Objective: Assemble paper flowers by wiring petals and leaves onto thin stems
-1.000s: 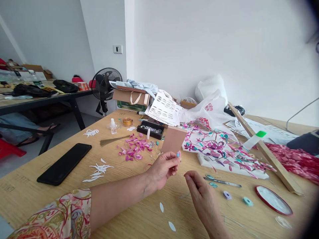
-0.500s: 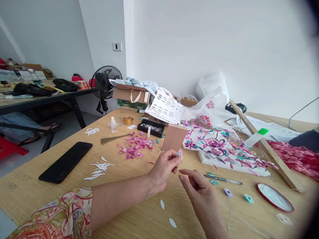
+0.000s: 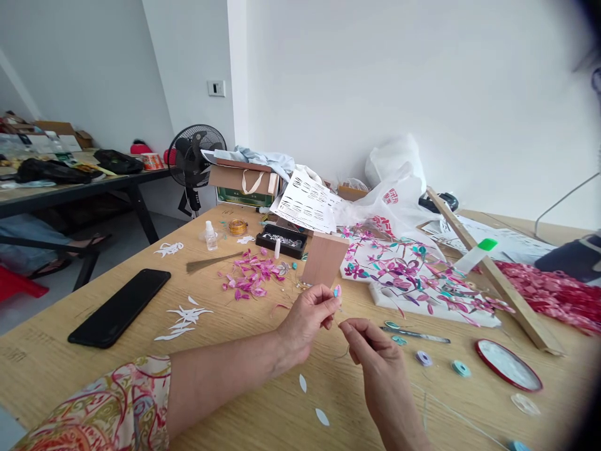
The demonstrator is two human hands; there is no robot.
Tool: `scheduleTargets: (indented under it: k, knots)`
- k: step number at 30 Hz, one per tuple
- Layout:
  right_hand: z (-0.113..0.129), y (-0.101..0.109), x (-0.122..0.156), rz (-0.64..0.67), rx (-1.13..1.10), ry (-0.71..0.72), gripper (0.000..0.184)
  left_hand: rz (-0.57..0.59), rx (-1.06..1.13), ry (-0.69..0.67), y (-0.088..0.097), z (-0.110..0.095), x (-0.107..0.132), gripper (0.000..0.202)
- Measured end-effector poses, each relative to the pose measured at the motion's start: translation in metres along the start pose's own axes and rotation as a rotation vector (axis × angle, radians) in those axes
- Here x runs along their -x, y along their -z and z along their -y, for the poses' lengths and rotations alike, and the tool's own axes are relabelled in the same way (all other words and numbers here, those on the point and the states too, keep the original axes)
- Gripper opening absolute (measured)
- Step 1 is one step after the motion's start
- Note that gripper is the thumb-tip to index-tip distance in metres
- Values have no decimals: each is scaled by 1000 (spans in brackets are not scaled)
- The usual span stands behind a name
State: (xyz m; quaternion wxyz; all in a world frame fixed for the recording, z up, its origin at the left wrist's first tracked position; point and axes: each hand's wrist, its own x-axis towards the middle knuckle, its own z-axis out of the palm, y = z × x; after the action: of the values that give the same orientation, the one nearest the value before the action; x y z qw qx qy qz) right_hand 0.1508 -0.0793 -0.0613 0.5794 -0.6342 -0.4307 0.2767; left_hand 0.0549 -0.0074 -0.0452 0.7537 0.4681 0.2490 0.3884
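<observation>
Between the thumb and index finger of my left hand (image 3: 305, 322) is a small pink and blue petal (image 3: 337, 290), its tip showing above the fingers. Just to the right and lower, my right hand (image 3: 378, 360) is closed in a pinch on a thin strand, which runs up toward the left fingers. I cannot tell whether it is thread or fine wire. A loose loop of it hangs by the right fingertips. Below the hands lie two white leaf-shaped pieces (image 3: 303, 383). A wooden block (image 3: 323, 260) stands just behind the left hand.
Pink petals (image 3: 251, 275), white cut-outs (image 3: 183, 321) and a black phone (image 3: 119, 307) lie left. Right are flower sprays (image 3: 408, 269) on white foam, a pen-like tool (image 3: 417, 335), a purple spool (image 3: 423, 358), a teal spool (image 3: 461, 368), a red-rimmed oval (image 3: 509, 364) and a wooden bar (image 3: 498, 275).
The right fingers have closed into a tighter pinch, and a loop of strand now shows beside them. My left hand still holds the petal. The whole view has shifted slightly.
</observation>
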Motion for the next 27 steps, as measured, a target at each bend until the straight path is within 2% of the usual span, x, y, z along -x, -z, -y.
scheduleTargets:
  k: [5,11,16,22,27]
  knots:
    - [-3,1,-2,22,-115,-127,25,2,4,-4,2,-1,-1,27]
    - [2,-4,-1,84,-80,-92,25,21,-26,9,1,0,0,24]
    - [2,-2,-1,63,-37,-53,23,48,-50,-16,-1,1,1,24]
    - [-4,2,-2,71,-133,-184,24,48,-31,14,0,-1,0,22]
    - [-2,1,-4,95,-130,-174,25,49,-12,14,2,0,-1,20]
